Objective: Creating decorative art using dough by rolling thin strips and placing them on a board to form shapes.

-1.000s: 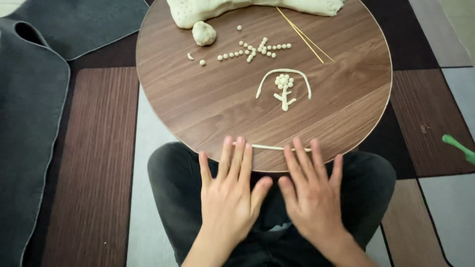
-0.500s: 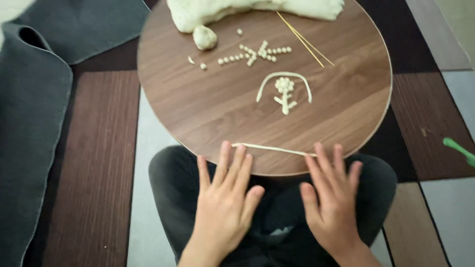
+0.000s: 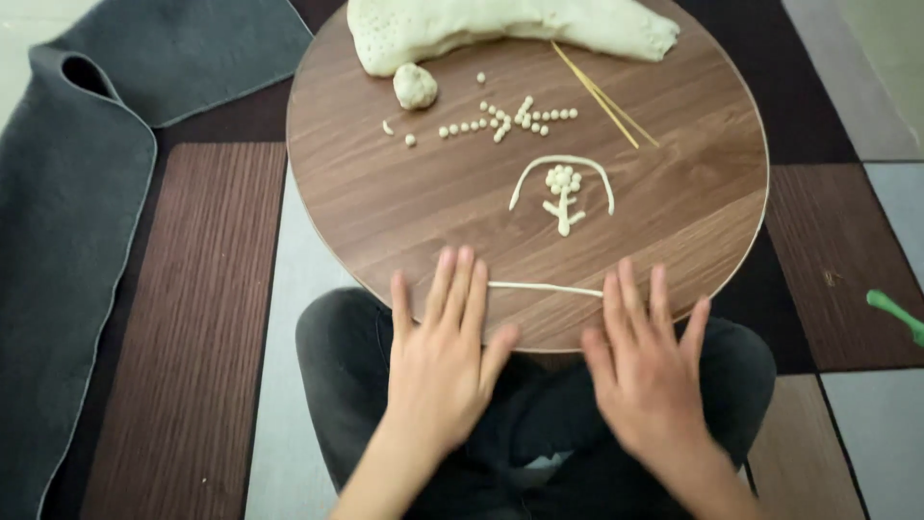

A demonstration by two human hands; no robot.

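A thin dough string (image 3: pixel 544 287) lies on the near edge of the round wooden table (image 3: pixel 693 221). It runs sideways between the two hands. The left hand (image 3: pixel 445 351) lies flat with its fingers (image 3: pixel 462 279) spread, and the fingertips sit on the left end of the string. The right hand (image 3: pixel 647 366) lies flat too, fingers spread, and its fingertips sit on the right end. Both hands are open and press down; they do not grab anything. The middle of the string shows bare between them.

Just past the string there is a small dough flower (image 3: pixel 563 193) with a curved dough arch (image 3: pixel 563 162) over it. Farther back sits a row of little dough balls (image 3: pixel 505 119) shaped like an arrow. Beside it, to the left, is a dough lump (image 3: pixel 415 86). At the far edge lies a big long piece of dough (image 3: pixel 500 24). Two thin sticks (image 3: pixel 606 96) lie slanted near it.

The person sits with dark trousers (image 3: pixel 337 385) under the table edge. A grey blanket (image 3: pixel 67 212) lies on the floor to the left. A green tool (image 3: pixel 897 313) lies on the rug (image 3: pixel 183 318) to the right, well apart from the hands.
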